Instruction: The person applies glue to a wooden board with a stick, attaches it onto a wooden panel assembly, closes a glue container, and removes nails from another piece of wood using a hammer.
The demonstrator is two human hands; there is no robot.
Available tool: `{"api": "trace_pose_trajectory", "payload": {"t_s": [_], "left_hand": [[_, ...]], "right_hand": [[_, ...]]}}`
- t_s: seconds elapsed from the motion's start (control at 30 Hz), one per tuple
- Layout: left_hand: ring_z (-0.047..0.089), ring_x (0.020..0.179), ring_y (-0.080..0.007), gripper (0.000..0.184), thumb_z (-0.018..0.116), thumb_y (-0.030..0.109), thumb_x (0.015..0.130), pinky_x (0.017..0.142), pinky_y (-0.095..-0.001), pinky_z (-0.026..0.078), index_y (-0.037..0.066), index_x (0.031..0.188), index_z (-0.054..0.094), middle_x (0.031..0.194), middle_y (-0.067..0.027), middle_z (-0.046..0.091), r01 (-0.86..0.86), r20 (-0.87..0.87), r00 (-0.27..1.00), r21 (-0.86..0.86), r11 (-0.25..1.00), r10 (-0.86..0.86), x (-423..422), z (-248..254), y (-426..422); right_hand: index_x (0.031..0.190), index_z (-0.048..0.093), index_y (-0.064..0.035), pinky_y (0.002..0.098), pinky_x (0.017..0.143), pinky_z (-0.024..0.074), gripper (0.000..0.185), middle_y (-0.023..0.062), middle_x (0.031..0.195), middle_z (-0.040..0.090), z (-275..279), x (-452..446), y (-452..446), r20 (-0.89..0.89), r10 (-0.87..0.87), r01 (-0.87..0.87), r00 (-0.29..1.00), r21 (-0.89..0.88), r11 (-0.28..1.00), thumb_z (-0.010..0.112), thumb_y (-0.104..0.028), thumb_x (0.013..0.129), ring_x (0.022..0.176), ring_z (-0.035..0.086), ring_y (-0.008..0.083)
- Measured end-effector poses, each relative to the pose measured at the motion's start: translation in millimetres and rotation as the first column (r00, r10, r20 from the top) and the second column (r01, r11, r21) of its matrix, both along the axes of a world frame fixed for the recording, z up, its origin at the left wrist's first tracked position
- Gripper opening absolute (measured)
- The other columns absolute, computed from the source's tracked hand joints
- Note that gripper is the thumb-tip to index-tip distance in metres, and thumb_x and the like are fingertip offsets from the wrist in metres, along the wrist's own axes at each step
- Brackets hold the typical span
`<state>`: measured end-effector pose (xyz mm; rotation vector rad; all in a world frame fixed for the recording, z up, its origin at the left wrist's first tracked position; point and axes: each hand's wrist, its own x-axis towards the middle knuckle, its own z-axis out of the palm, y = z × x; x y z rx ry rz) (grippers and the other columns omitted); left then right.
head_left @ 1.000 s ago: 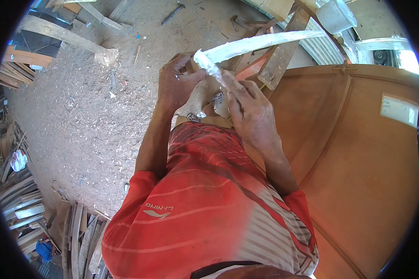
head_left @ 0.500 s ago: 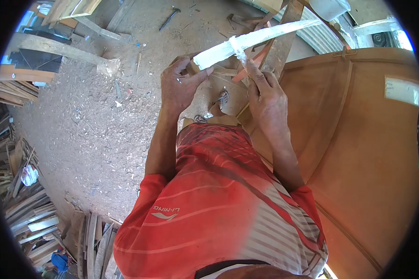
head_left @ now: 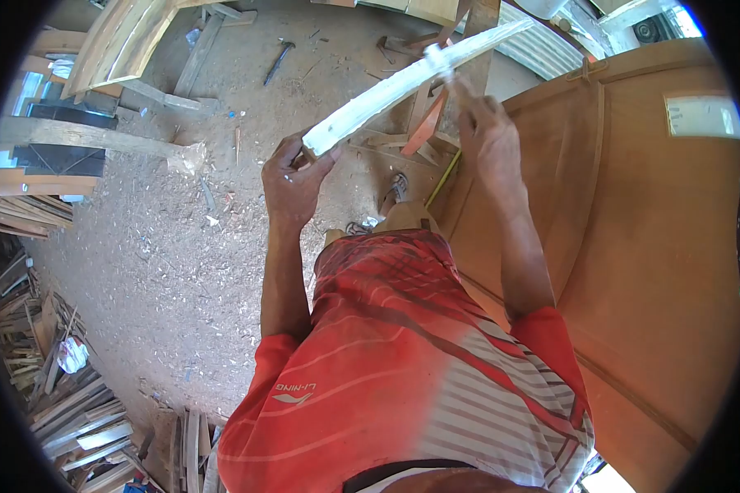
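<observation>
My left hand [head_left: 294, 182] grips the near end of a long wooden strip [head_left: 395, 89], thumb on one side and fingers on the other. White paint-like coating covers the strip's upper face, and bare wood shows at the held end. The strip slants up to the right, away from me. My right hand [head_left: 492, 138] is closed around a slim tool with a white-coated tip [head_left: 437, 59], which lies against the strip's face around its middle. Blur hides the tool's exact kind. White specks dot the back of my left hand.
A large brown wooden panel [head_left: 633, 222] stands close on my right. A hammer [head_left: 279, 64] lies on the shaving-strewn floor [head_left: 173, 287]. Stacked wood offcuts [head_left: 82, 419] fill the lower left. Corrugated sheet [head_left: 543, 51] and wooden trestle pieces [head_left: 426, 123] are ahead.
My left hand has drawn the strip's near end left and toward me, so the strip slants more steeply. My right hand has moved right and up, with the tool tip farther along the strip.
</observation>
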<state>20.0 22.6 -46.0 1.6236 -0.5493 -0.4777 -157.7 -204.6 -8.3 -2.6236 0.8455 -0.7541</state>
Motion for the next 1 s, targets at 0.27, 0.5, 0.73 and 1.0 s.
{"api": "trace_pose_trajectory", "payload": {"t_s": [0.27,0.5,0.73,1.0], "left_hand": [[0.067,0.099,-0.014,0.042,0.08,0.001,0.087,0.086,-0.0273,0.054,-0.005,0.126,0.067,0.112,-0.0077,0.072,-0.063,-0.029,0.997,0.111,0.992,0.067,12,9,-6],[0.068,0.106,-0.0166,0.05,0.085,-0.001,0.081,0.091,-0.0297,0.055,-0.006,0.127,0.066,0.115,-0.0116,0.072,-0.106,-0.139,0.983,0.119,0.987,0.123,25,-14,-5],[0.067,0.107,-0.0166,0.052,0.085,-0.002,0.08,0.091,-0.0305,0.054,-0.001,0.129,0.068,0.118,-0.0101,0.072,-0.104,-0.109,0.987,0.135,0.985,0.119,33,-27,-1],[0.067,0.111,-0.0187,0.053,0.085,-0.001,0.078,0.095,-0.0325,0.053,0.002,0.129,0.07,0.121,-0.01,0.071,-0.119,-0.11,0.983,0.245,0.962,0.15,46,-23,-5]], "right_hand": [[0.144,0.06,-0.0255,0.0469,0.075,0.0557,0.054,0.0115,0.098,0.065,-20,7,-42,-0.104,0.078,-0.08,0.991,-0.015,0.997,0.066,-0.008,0.094,0.089,0.068,0.0333],[0.145,0.057,-0.0268,0.0509,0.078,0.0543,0.049,0.0156,0.101,0.066,-41,4,-163,-0.225,-0.146,0.144,0.963,-0.029,0.989,0.06,-0.013,0.098,0.09,0.068,0.0382],[0.145,0.055,-0.0219,0.0533,0.078,0.0545,0.047,0.0157,0.104,0.068,-57,5,-166,-0.192,-0.024,0.034,0.981,0.049,0.998,0.057,-0.013,0.099,0.093,0.068,0.04],[0.145,0.055,-0.0155,0.0484,0.075,0.0545,0.046,0.0175,0.107,0.067,-62,-7,-211,-0.099,-0.051,0.049,0.994,-0.021,0.999,0.056,-0.009,0.1,0.09,0.068,0.038]]}}
